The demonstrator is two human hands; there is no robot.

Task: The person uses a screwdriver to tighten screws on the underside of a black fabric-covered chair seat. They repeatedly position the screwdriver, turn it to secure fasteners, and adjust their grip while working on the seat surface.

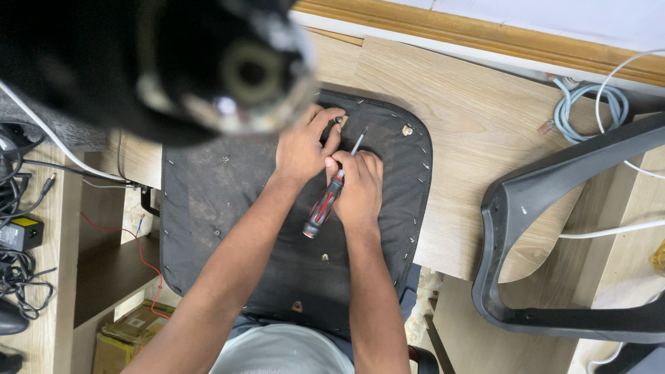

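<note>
Right hand is closed around a screwdriver with a red and black handle, the handle running down and to the left out of the fist and the thin metal shaft pointing up and to the right. Its tip ends just beside the left hand, whose fingers are pinched together on a small dark fitting near the upper edge of the seat. Both hands rest on the underside of a black chair seat, a rounded pad covered in dark fabric stapled along its rim, which lies flat on a light wooden board and takes up the middle of the view. A brass-coloured insert sits in the seat just right of the screwdriver's tip.

Right of the board lies a grey plastic chair frame, curved and open in the middle. Above it a coil of pale blue cable rests near the wall trim. At the lower left, under the wooden shelving, an open cardboard box stands on the floor; what is inside it cannot be made out. Black cables and a power adapter crowd the far left edge. A blurred black round object fills the upper left corner, close to the camera.
</note>
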